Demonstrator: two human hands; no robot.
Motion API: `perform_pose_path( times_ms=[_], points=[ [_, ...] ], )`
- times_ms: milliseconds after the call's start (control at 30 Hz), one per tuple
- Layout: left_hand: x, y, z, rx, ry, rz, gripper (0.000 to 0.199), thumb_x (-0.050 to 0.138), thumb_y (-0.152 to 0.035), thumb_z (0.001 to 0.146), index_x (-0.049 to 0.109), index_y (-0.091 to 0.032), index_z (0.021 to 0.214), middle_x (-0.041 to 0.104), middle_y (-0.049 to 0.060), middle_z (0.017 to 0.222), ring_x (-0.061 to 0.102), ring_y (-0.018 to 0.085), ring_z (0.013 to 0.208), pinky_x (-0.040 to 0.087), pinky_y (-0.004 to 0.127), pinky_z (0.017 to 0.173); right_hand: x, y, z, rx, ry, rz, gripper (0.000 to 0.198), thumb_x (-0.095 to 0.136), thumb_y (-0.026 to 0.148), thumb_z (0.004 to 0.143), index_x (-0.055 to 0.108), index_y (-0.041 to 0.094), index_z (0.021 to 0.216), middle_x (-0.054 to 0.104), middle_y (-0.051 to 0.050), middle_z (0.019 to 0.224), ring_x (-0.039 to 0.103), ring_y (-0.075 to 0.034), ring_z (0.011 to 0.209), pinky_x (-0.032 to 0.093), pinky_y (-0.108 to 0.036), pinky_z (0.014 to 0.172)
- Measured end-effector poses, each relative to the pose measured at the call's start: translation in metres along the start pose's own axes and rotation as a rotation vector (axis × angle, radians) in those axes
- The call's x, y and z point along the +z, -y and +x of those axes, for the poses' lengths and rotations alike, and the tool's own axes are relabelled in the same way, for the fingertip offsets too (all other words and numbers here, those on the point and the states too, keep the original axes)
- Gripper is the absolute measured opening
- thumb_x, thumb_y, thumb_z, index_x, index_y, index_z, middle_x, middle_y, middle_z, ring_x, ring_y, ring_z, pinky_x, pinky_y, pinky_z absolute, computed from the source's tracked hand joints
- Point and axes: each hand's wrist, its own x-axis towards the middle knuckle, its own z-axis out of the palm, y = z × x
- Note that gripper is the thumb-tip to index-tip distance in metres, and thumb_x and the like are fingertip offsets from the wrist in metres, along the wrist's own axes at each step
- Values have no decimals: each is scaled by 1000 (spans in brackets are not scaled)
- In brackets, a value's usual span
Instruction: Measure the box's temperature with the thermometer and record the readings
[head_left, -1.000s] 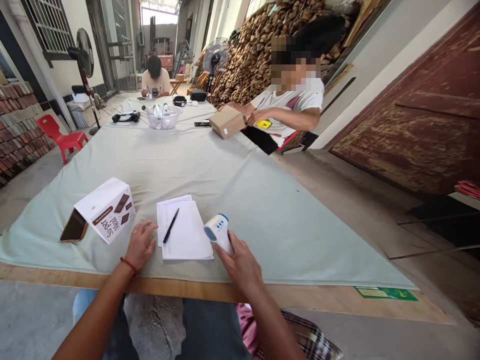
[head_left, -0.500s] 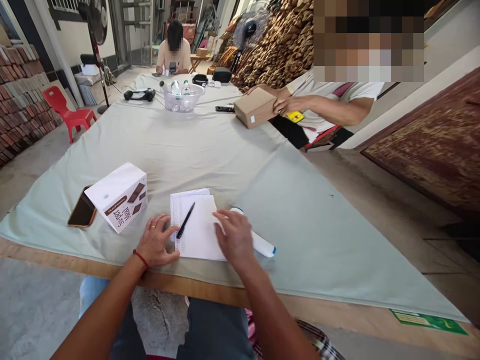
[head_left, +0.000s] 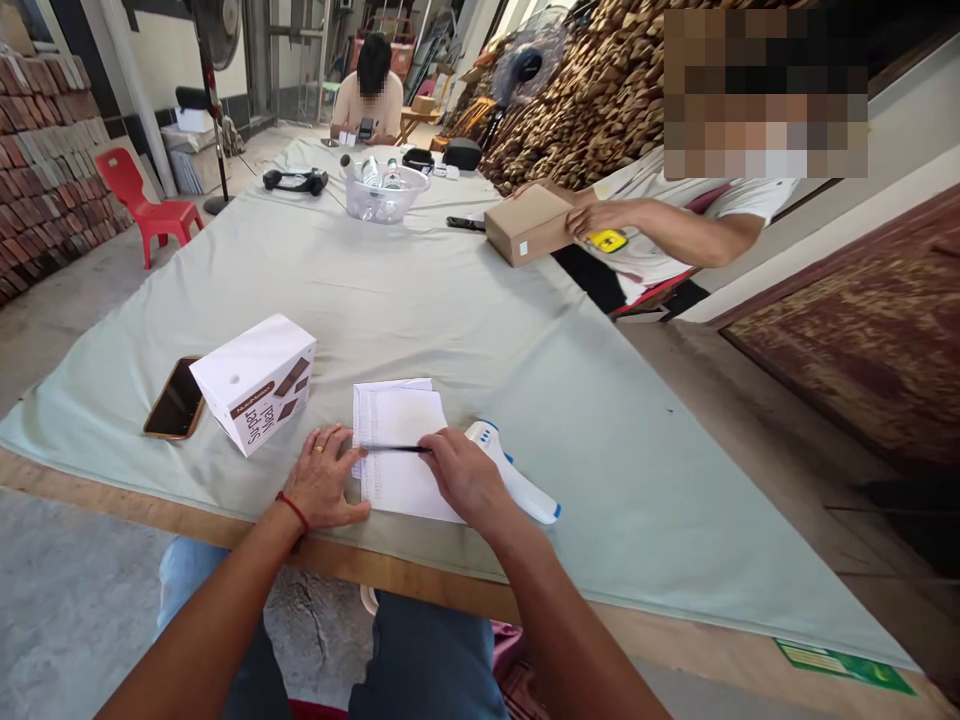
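Between the fingertips of my right hand (head_left: 465,475) is one end of a black pen (head_left: 397,449), held roughly level over white paper sheets (head_left: 409,490). The pen's other end reaches close to my left hand (head_left: 328,480), which rests with fingers apart at the left edge of the sheets. Beside my right hand lies a white and blue infrared thermometer (head_left: 514,475), partly covered by that hand. Left of my left hand stands a white box (head_left: 259,385) with brown print, and a phone (head_left: 174,398) lies next to it.
Across the cloth-covered table (head_left: 420,300), a person at the right holds a cardboard box (head_left: 529,225). A clear plastic basin (head_left: 386,195) with bottles stands farther back, near a black headset-like device (head_left: 295,181). Another person sits at the far end. A red chair (head_left: 146,205) stands left.
My right hand has taken hold of the pen, which lay slanted on the paper and is now turned level. The view has shifted slightly; more of the thermometer shows.
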Motion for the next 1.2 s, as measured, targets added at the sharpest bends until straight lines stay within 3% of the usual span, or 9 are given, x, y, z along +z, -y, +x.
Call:
perform_pose_path(
  times_ms=[67, 200, 267, 333, 467, 1200],
  points=[
    [0, 0, 0, 8, -1, 0, 63, 74, -42, 62, 59, -19, 119, 49, 15, 133, 37, 34, 134, 19, 51, 117, -8, 14, -11, 126, -123, 158, 17, 47, 31, 95, 58, 21, 89, 60, -5, 78, 57, -20, 70, 45, -31, 65],
    [-1, 0, 0, 30, 3, 22, 60, 74, -41, 63, 60, -22, 118, 48, 14, 134, 37, 34, 133, 20, 53, 116, -7, 54, -27, 507, -332, 655, 15, 58, 36, 87, 54, 22, 83, 60, 0, 66, 58, -16, 57, 47, -28, 56],
    [-2, 1, -1, 45, 15, 30, 56, 75, -43, 64, 62, -24, 115, 46, 14, 135, 37, 34, 133, 21, 54, 116, 0, 73, -32, 619, -326, 865, 15, 59, 35, 83, 54, 22, 76, 60, 2, 61, 59, -15, 54, 49, -28, 56],
    [-2, 1, -1, 51, 22, 32, 48, 73, -45, 69, 63, -25, 112, 47, 13, 135, 37, 33, 133, 22, 54, 115, 7, 86, -34, 671, -283, 940, 13, 59, 33, 79, 59, 21, 74, 62, 1, 59, 60, -16, 56, 50, -28, 56],
    [-2, 0, 0, 45, 10, 51, 36, 65, -42, 80, 63, -26, 112, 48, 11, 132, 38, 31, 133, 24, 53, 115, 14, 95, -35, 710, -254, 846, 10, 61, 30, 71, 64, 21, 72, 66, -1, 64, 59, -17, 59, 49, -28, 56],
    [-3, -3, 1, 15, 24, 39, 39, 70, -41, 75, 62, -26, 110, 48, 11, 133, 39, 32, 132, 23, 54, 115, 22, 97, -35, 648, -168, 793, 9, 56, 28, 71, 59, 21, 66, 58, 2, 54, 52, -15, 50, 45, -26, 51]
  ],
)
